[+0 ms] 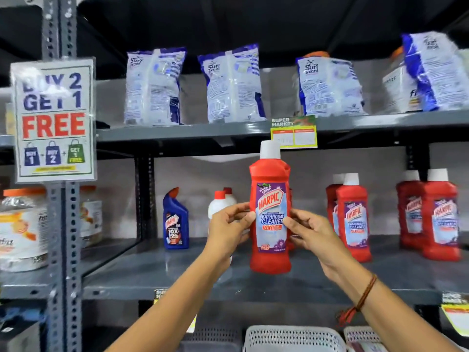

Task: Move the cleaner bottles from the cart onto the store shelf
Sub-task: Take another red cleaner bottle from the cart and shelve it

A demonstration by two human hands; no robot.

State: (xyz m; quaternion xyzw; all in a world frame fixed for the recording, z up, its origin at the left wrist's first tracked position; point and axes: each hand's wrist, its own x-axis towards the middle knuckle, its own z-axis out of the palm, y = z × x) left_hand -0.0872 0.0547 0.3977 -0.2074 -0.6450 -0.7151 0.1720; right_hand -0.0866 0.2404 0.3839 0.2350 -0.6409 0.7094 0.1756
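From the head camera, both arms are up in front of the shelving. At centre frame a red Harpic bathroom cleaner bottle [270, 214] stands upright with its white cap on top, label facing the camera, pinched between two hands. The left hand [228, 228] grips its side from nine o'clock, thumb on the label edge; the right hand [311, 233] clamps it from three o'clock, fingers curled round the back. The bottle's base sits low against the front of the grey middle shelf [157, 270]; whether it touches the shelf cannot be told.

Out at three o'clock, more red bottles [352, 219] stand on that shelf, with another pair [440, 214] further right. At nine o'clock of the held bottle there is a blue Harpic bottle [176, 219] and, just beside it, a white bottle with a red cap [220, 203]. Up at twelve o'clock, detergent pouches [231, 85] line the upper shelf. At ten o'clock hangs a "Buy 2 Get 1 Free" sign [53, 120]. Down at six o'clock, a white mesh basket [291, 337] shows.
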